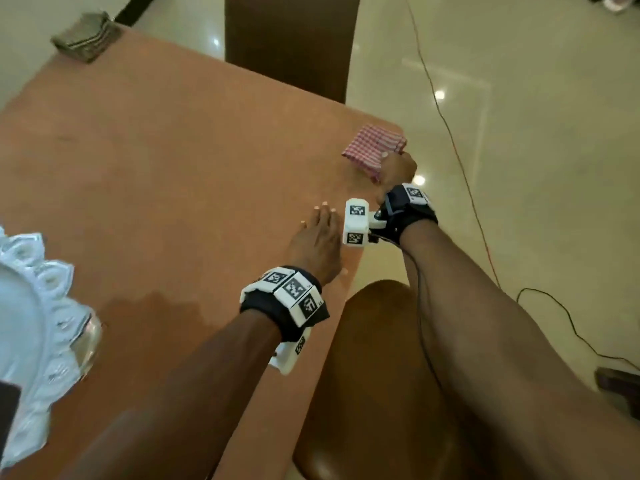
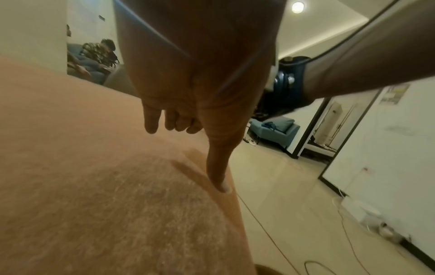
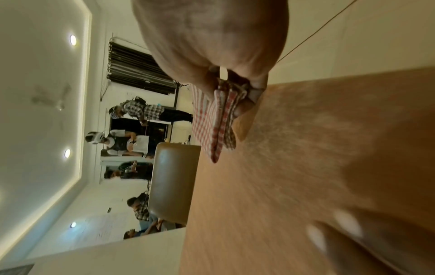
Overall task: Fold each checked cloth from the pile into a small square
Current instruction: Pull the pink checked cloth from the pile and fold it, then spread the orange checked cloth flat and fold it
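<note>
A folded red-and-white checked cloth [image 1: 372, 147] sits at the right corner of the brown table [image 1: 156, 161]. My right hand [image 1: 396, 168] pinches its near edge; the right wrist view shows the folded layers of the cloth [image 3: 221, 119] held between thumb and fingers, lifted a little off the tabletop. My left hand [image 1: 320, 233] lies flat on the table near its right edge, fingers straight; the left wrist view shows its fingertips [image 2: 221, 184] touching the surface. A stack of folded grey-brown cloths [image 1: 86, 36] rests at the table's far left corner.
A white scalloped tray [image 1: 31, 299] sits at the table's near left. A brown chair back [image 1: 291, 39] stands beyond the table and a chair seat [image 1: 374, 375] lies under my arms. Cables [image 1: 450, 140] run across the tiled floor on the right. People stand in the background.
</note>
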Demonstrator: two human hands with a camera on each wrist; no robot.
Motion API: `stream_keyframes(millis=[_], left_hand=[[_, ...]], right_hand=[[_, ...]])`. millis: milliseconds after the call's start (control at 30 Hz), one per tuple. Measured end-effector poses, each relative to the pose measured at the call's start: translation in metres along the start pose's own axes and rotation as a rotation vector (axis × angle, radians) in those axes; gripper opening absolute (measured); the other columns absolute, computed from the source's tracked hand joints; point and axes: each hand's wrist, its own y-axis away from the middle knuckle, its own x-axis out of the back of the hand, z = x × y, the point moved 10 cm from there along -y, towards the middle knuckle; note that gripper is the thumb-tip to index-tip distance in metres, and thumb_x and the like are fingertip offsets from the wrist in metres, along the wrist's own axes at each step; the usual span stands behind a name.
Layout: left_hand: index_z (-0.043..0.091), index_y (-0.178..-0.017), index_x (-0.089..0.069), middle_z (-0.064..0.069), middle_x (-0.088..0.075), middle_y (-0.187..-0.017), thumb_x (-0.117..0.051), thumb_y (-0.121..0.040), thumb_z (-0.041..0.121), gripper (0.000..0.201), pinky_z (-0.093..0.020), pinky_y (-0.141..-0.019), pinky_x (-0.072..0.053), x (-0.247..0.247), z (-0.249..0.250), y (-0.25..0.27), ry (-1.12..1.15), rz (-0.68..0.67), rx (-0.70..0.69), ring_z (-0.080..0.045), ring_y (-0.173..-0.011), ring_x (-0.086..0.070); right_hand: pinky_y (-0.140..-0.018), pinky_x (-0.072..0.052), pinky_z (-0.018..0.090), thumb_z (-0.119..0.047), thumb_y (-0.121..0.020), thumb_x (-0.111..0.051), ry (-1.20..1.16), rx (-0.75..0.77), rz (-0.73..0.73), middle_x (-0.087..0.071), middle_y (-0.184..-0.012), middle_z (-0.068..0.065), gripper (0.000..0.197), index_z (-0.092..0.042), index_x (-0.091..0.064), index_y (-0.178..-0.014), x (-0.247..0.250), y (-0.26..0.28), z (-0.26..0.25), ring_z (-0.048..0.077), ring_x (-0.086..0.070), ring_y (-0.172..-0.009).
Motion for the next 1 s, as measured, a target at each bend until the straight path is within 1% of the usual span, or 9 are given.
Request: stream_keyframes(millis=[100, 200, 267, 400, 533, 600, 700, 833, 1000], left_hand=[[-0.003, -0.154, 0.008, -0.022, 0.012, -0.163, -0.071, -0.084, 0.048, 0.118, -0.045, -0.124, -0.01, -0.019, -0.013, -0.014, -0.108, -0.128, 0.049, -0.034, -0.152, 0.006], [-0.006, -0.153, 0.01, -0.025, 0.017, -0.161, -0.069, -0.088, 0.044, 0.114, -0.044, -0.124, -0.011, -0.027, -0.015, -0.02, -0.089, -0.161, 0.093, -0.035, -0.152, 0.007], [-0.008, -0.153, 0.007, -0.026, 0.015, -0.161, -0.063, -0.094, 0.038, 0.103, -0.044, -0.124, -0.015, -0.026, -0.013, -0.023, -0.098, -0.14, 0.118, -0.036, -0.152, 0.004], [-0.009, -0.153, 0.004, -0.026, 0.01, -0.162, -0.051, -0.101, 0.019, 0.081, -0.043, -0.123, -0.02, -0.017, -0.009, -0.022, -0.051, -0.115, 0.153, -0.036, -0.152, -0.001], [-0.011, -0.152, 0.004, -0.026, 0.009, -0.162, -0.054, -0.099, 0.013, 0.082, -0.042, -0.121, -0.025, -0.009, -0.007, -0.019, 0.002, -0.129, 0.193, -0.036, -0.152, -0.002], [-0.011, -0.152, 0.003, -0.027, 0.01, -0.161, -0.056, -0.098, 0.017, 0.085, -0.042, -0.121, -0.024, -0.009, -0.004, -0.019, 0.004, -0.162, 0.192, -0.037, -0.152, -0.002], [-0.01, -0.153, 0.0, -0.026, 0.01, -0.162, -0.057, -0.097, 0.014, 0.083, -0.042, -0.119, -0.024, -0.011, -0.006, -0.019, 0.001, -0.177, 0.194, -0.036, -0.152, 0.0], [-0.008, -0.154, 0.0, -0.024, 0.011, -0.162, -0.054, -0.098, 0.014, 0.08, -0.04, -0.118, -0.028, -0.014, -0.009, -0.022, 0.008, -0.136, 0.193, -0.035, -0.152, 0.0], [-0.005, -0.154, 0.006, -0.021, 0.016, -0.162, -0.054, -0.098, 0.012, 0.084, -0.039, -0.121, -0.025, -0.022, -0.017, -0.025, 0.026, -0.119, 0.189, -0.032, -0.153, 0.006]], right_hand=[[-0.043, -0.046, 0.013, -0.007, -0.097, -0.045, 0.045, -0.003, -0.045, -0.066, -0.094, 0.0, 0.027, -0.005, -0.061, -0.118, -0.017, -0.039, -0.013, 0.01, -0.065, -0.075], [-0.065, -0.055, 0.023, -0.007, -0.094, -0.046, 0.12, -0.013, 0.057, -0.069, -0.113, 0.012, 0.032, 0.0, -0.064, -0.119, -0.017, -0.07, -0.02, 0.029, -0.067, -0.1], [-0.066, -0.053, 0.02, -0.008, -0.095, -0.046, 0.204, 0.033, 0.117, -0.064, -0.122, 0.017, 0.033, 0.002, -0.059, -0.123, -0.016, -0.081, -0.031, 0.032, -0.063, -0.108], [-0.09, -0.045, 0.032, -0.004, -0.094, -0.041, 0.385, 0.093, 0.176, -0.054, -0.133, 0.021, 0.036, 0.002, -0.044, -0.129, -0.012, -0.082, -0.038, 0.034, -0.056, -0.119], [-0.089, -0.045, 0.036, -0.003, -0.092, -0.042, 0.498, 0.179, 0.199, -0.055, -0.131, 0.021, 0.037, 0.002, -0.044, -0.129, -0.014, -0.061, -0.034, 0.035, -0.055, -0.119], [-0.091, -0.043, 0.036, -0.011, -0.093, -0.047, 0.612, 0.227, 0.237, -0.052, -0.133, 0.018, 0.042, -0.001, -0.042, -0.133, -0.015, -0.051, -0.037, 0.032, -0.053, -0.12], [-0.108, -0.034, 0.047, -0.031, -0.094, -0.05, 0.928, 0.365, 0.333, -0.035, -0.15, 0.02, 0.065, -0.003, -0.028, -0.149, -0.017, -0.041, -0.046, 0.034, -0.038, -0.135], [-0.12, -0.005, 0.051, -0.056, -0.099, -0.029, 1.183, 0.733, 0.06, -0.015, -0.163, 0.015, 0.074, -0.01, -0.016, -0.156, -0.065, -0.046, -0.035, 0.033, -0.013, -0.151], [-0.122, 0.0, 0.05, -0.066, -0.097, -0.019, 1.267, 0.704, -0.085, -0.008, -0.165, 0.013, 0.083, -0.011, -0.007, -0.158, -0.074, -0.062, -0.015, 0.032, -0.005, -0.152]])
